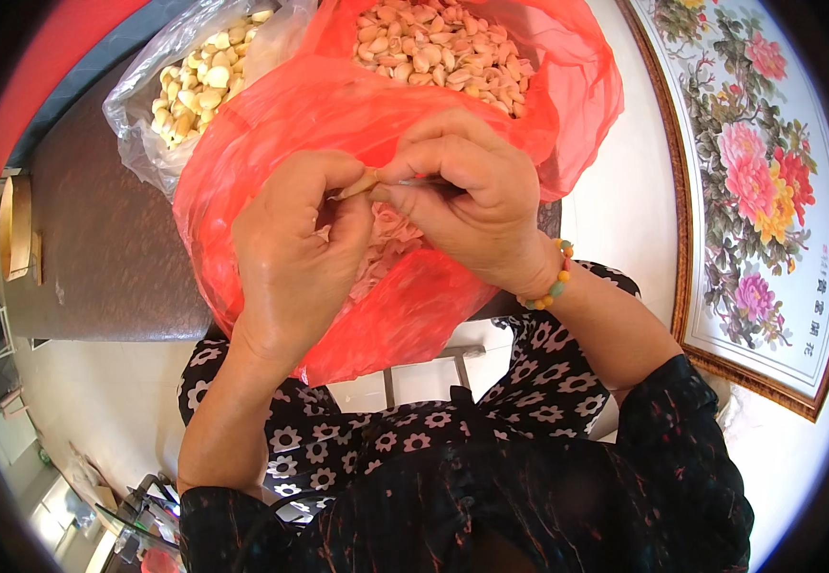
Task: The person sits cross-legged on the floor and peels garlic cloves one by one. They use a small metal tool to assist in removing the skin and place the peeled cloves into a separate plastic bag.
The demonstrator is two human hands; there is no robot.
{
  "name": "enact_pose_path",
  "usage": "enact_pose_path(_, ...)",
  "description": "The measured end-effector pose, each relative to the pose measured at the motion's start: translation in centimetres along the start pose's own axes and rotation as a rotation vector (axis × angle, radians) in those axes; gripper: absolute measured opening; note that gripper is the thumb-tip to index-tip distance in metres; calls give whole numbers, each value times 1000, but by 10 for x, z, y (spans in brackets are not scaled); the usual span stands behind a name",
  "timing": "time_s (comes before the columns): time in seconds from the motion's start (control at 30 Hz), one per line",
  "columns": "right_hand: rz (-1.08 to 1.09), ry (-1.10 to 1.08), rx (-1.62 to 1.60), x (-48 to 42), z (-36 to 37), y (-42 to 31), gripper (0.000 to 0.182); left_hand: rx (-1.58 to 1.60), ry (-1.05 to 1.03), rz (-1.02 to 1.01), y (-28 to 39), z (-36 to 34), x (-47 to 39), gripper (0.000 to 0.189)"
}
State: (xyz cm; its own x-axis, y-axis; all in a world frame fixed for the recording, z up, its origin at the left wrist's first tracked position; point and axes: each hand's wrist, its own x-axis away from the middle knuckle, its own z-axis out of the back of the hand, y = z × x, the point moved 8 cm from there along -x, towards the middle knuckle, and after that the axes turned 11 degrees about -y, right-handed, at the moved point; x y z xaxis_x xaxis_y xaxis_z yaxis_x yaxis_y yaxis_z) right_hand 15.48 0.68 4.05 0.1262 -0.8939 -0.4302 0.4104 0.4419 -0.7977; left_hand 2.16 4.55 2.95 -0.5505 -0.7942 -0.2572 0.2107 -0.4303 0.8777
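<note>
Both of my hands meet over a red plastic bag (pixel 400 315). Between thumb and forefinger, my left hand (pixel 292 236) pinches a small pale garlic clove (pixel 357 186) with skin on it. My right hand (pixel 468 193), with a beaded bracelet (pixel 552 286) at its wrist, grips the clove's other end; a thin metallic thing (pixel 411 183) shows partly between its fingers. Beneath my hands, loose papery skins (pixel 389 240) lie in the bag. Behind, a red bag holds a heap of unpeeled cloves (pixel 443 54). At the upper left, peeled cloves (pixel 203 82) fill a clear plastic bag (pixel 124 129).
The bags rest on a dark brown table (pixel 113 265) with a rounded edge. A framed flower picture (pixel 679 215) stands at the right. Below the table edge are my patterned trousers and part of a stool or frame (pixel 425 358). Household things stand at the far left.
</note>
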Motion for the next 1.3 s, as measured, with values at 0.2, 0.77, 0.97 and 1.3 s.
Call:
enact_pose_path(0.2, 22, 21, 41, -1, 1, 1, 13, -204, 12, -105, 14, -4, -2, 20)
enact_pose_path(0.77, 77, -7, 120, -5, 2, 1, 16, -355, -14, -186, 22, -10, -5, 22)
enact_pose_path(0.97, 90, -45, 103, -8, -2, 8, 15, -341, -23, -163, 19, -12, -4, 20)
enact_pose_path(1.3, 90, -60, 140, -8, -6, 17, 15, -57, -9, 65, -12, -9, -2, 15)
